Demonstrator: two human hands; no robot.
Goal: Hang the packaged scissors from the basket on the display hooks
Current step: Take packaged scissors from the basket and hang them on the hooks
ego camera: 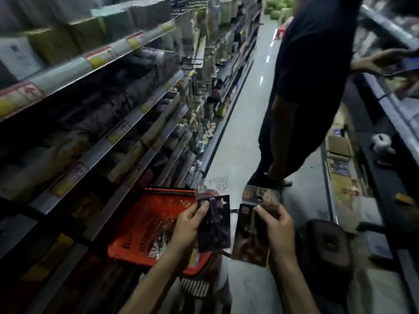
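One pack of scissors (215, 225) stands upright in the left hand (189, 226), thumb pinching its face, above the red basket (136, 225). A second pack (249, 239) sits just beside it, gripped by the right hand (277, 227). Both forearms reach forward. Shelves (95, 64) run along the left; another person (303, 87) stands in the aisle.

At lower centre we are gripping a dark scissors pack (215, 225) in our left hand (190, 226) and a second pack (248, 239) in our right hand (277, 227), over the red basket (138, 230); a person (313, 64) is standing upper right.
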